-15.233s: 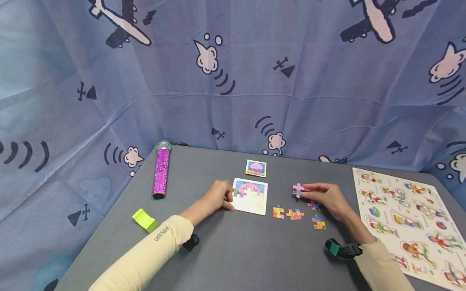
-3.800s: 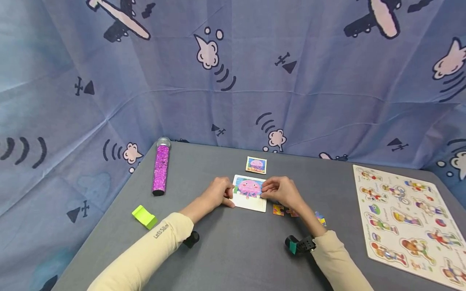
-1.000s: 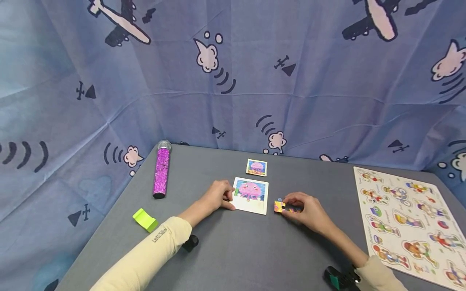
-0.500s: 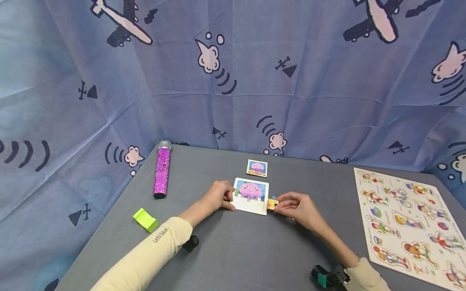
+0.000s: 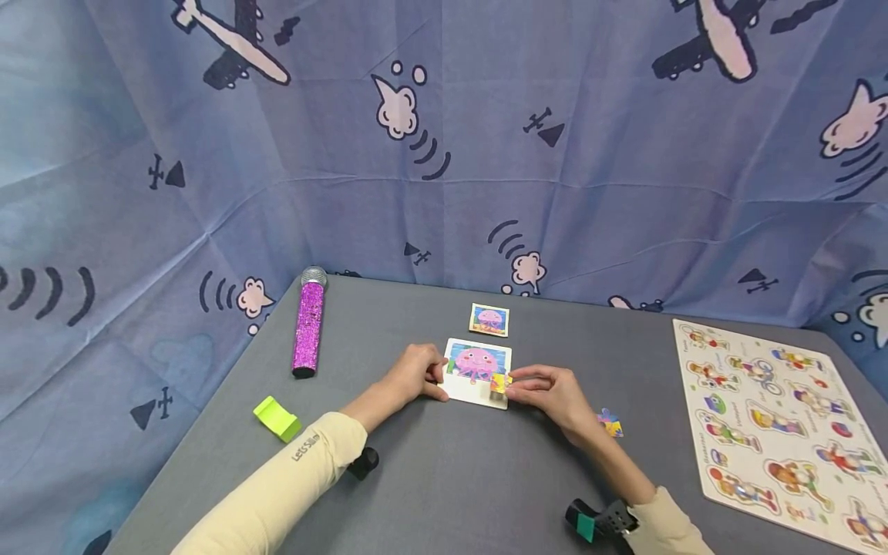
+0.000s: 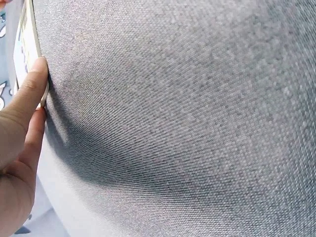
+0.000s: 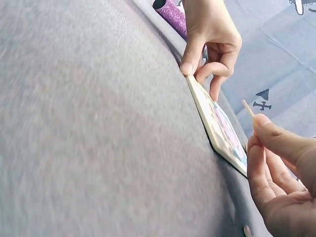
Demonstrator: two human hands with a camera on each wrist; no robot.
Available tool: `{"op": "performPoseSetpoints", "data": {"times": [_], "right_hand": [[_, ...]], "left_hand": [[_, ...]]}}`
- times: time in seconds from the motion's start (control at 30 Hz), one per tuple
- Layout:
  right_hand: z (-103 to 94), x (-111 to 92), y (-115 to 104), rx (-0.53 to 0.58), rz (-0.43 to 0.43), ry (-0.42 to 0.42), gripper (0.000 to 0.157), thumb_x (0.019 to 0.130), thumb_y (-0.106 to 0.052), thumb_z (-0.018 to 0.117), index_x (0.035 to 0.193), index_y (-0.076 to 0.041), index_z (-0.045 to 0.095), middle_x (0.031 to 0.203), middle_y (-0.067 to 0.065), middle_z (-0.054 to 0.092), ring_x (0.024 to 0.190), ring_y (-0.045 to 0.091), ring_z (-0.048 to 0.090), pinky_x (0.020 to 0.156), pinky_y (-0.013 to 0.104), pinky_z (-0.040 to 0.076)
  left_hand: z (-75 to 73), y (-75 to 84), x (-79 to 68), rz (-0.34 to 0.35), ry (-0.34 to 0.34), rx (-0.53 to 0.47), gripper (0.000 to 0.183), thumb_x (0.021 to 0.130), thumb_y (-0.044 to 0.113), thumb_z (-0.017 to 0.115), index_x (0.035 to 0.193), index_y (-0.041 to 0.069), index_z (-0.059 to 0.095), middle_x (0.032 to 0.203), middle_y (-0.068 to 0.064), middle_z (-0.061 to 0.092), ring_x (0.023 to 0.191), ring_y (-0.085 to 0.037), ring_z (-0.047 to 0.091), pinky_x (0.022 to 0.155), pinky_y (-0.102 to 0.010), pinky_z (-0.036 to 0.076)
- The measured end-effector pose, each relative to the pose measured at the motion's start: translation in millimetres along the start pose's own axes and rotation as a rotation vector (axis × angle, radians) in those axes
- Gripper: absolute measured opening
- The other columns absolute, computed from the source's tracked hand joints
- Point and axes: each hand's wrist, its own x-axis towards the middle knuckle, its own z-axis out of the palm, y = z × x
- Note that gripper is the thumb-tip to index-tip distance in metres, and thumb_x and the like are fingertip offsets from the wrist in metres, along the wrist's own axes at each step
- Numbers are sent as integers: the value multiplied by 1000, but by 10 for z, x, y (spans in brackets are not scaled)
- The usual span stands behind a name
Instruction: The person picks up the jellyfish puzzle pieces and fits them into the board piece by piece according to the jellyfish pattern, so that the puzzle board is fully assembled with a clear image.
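In the head view a white-framed jigsaw puzzle board (image 5: pixel 473 391) lies flat. Its upper part shows a pink jellyfish picture, and its lower part is bare. My left hand (image 5: pixel 415 374) grips the board's left edge between thumb and fingers, as the left wrist view confirms with fingers (image 6: pixel 32 86) on the rim. Between thumb and fingertips, my right hand (image 5: pixel 551 395) pinches a yellow puzzle piece (image 5: pixel 498 383) over the board's lower right. The right wrist view shows this piece (image 7: pixel 248 107) edge-on, raised off the board. One loose puzzle piece (image 5: pixel 610 423) lies right of my right hand.
A small jellyfish picture card (image 5: pixel 489 320) lies behind the board. Left of it are a purple sequined microphone (image 5: pixel 308 327) and a lime-green block (image 5: pixel 277 419). A large board of figure pieces (image 5: pixel 777 416) covers the right side. A patterned curtain (image 5: pixel 444 154) hangs behind.
Earlier, my right hand held a pink piece, and the jellyfish filled in on the board. Since one second ago it has carried the yellow piece left over the board. My left hand stays put.
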Motion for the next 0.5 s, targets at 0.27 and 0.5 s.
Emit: {"op": "performPoseSetpoints", "data": {"times": [0.27, 0.5], "right_hand": [[126, 35, -44, 21, 16, 4, 36, 81, -2, 74, 111, 14, 61, 90, 21, 71, 74, 6, 66, 65, 23, 51], [249, 80, -48, 29, 62, 17, 34, 81, -1, 74, 111, 12, 62, 86, 16, 72, 73, 5, 66, 63, 21, 50]], "left_hand": [[-19, 24, 7, 0, -7, -5, 35, 57, 15, 92, 60, 3, 59, 77, -5, 62, 95, -25, 66, 75, -22, 50], [-13, 33, 11, -16, -11, -6, 36, 55, 13, 92, 60, 2, 59, 75, -4, 61, 94, -24, 66, 80, -27, 51]]}}
